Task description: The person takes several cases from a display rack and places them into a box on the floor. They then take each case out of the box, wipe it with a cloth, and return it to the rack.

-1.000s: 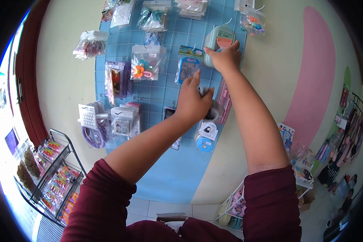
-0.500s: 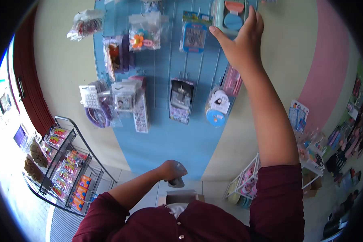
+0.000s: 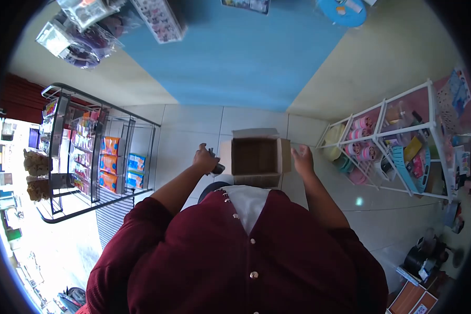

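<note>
An open cardboard box (image 3: 255, 157) stands on the floor in front of me, its flaps folded outward and its inside bare. To the left of it, my left hand (image 3: 201, 157) is closed around a small dark grey object (image 3: 217, 168) whose kind I cannot tell. My right hand (image 3: 302, 159) is beside the box's right flap, thumb and fingers slightly apart, holding nothing visible.
A black wire rack (image 3: 110, 104) with snack packets stands on the left. On the right is a white shelf (image 3: 384, 131) with pink rolls and baskets. Packaged goods (image 3: 159, 21) hang on the blue wall (image 3: 235, 57) ahead.
My view has tilted down from the wall display to the floor. My right hand has left the hanging blue-green item and come down beside the box; my left hand still holds the grey object.
</note>
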Demonstrator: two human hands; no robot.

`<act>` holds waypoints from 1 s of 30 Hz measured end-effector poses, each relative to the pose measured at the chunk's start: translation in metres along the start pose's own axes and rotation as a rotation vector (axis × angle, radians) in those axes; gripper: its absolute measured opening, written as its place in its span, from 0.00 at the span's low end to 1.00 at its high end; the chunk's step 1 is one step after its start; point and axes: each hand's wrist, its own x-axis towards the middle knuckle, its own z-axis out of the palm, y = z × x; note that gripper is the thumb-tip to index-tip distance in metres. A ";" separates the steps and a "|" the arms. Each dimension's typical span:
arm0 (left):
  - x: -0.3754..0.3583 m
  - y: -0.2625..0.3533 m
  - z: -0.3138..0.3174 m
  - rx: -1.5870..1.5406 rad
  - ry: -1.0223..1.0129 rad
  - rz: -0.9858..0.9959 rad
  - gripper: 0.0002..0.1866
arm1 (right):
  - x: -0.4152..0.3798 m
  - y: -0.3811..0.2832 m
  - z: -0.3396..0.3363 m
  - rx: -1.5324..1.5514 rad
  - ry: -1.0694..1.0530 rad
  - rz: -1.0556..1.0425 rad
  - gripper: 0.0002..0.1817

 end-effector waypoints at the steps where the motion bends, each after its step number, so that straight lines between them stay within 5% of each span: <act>1: -0.001 -0.003 0.009 -0.025 -0.076 -0.008 0.49 | -0.014 0.025 0.013 -0.151 -0.145 0.136 0.31; 5: 0.002 -0.013 0.056 -0.006 -0.328 0.050 0.54 | -0.046 0.062 0.060 -0.327 -0.345 0.269 0.47; 8: 0.010 -0.011 0.081 -0.013 -0.459 0.049 0.52 | -0.046 0.059 0.083 -0.343 -0.380 0.457 0.39; 10: 0.021 -0.020 0.103 -0.108 -0.593 0.083 0.49 | -0.046 0.076 0.094 -0.454 -0.443 0.384 0.34; 11: 0.022 -0.021 0.113 -0.016 -0.459 0.084 0.36 | -0.044 0.085 0.099 -0.555 -0.503 0.311 0.29; 15: 0.024 -0.028 0.100 0.024 -0.340 -0.033 0.25 | -0.046 0.060 0.096 -0.517 -0.515 0.252 0.20; 17: 0.015 -0.037 0.074 0.064 -0.200 0.108 0.19 | -0.051 0.031 0.090 -0.564 -0.470 0.224 0.16; 26: -0.091 -0.014 -0.109 -0.137 0.190 0.564 0.17 | -0.087 -0.168 -0.014 -0.328 -0.190 0.021 0.17; 30: -0.131 0.019 -0.143 -0.098 0.207 0.650 0.21 | -0.101 -0.207 -0.059 -0.147 -0.015 -0.014 0.22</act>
